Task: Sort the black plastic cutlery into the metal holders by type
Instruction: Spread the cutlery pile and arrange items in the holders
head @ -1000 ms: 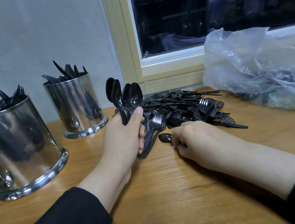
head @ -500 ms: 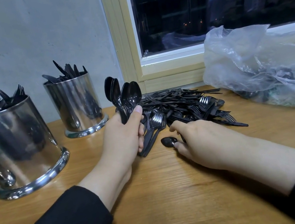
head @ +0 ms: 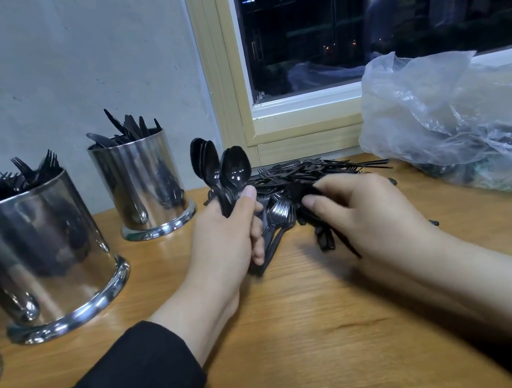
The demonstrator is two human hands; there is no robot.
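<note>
At a wood-grain bench (head: 307,338), the left hand (head: 223,247) grips a fan of glossy black plastic spoons (head: 226,171), bowls upright. The right hand (head: 368,215), fingers curled, appears to pinch a blurred dark piece just beside the tangled cutlery pile (head: 309,174). Two polished cylindrical metal holders stand left: the nearer (head: 32,253) bristling with forks, the farther (head: 143,186) with knives. A crinkled clear bag (head: 461,123) slumps right.

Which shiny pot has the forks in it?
The big pot at the left: fork prongs stick out of it. The smaller pot behind holds knives.
</note>
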